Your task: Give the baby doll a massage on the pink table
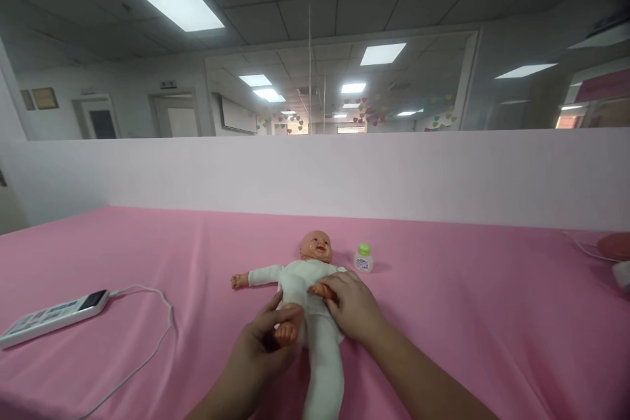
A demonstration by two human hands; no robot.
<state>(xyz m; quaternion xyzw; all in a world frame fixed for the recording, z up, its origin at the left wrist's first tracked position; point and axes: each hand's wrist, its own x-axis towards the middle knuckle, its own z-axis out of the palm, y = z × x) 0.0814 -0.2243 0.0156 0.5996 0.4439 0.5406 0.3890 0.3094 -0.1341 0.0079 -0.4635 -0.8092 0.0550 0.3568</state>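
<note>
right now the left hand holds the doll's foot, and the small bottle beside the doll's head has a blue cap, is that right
Not quite: the head view shows a green cap, not blue, on the small bottle beside the doll's head. The left hand does hold the doll's foot.

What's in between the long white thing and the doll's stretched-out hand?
In the head view, a white cord curves across the pink cloth between the long white thing and the doll's hand.
</note>
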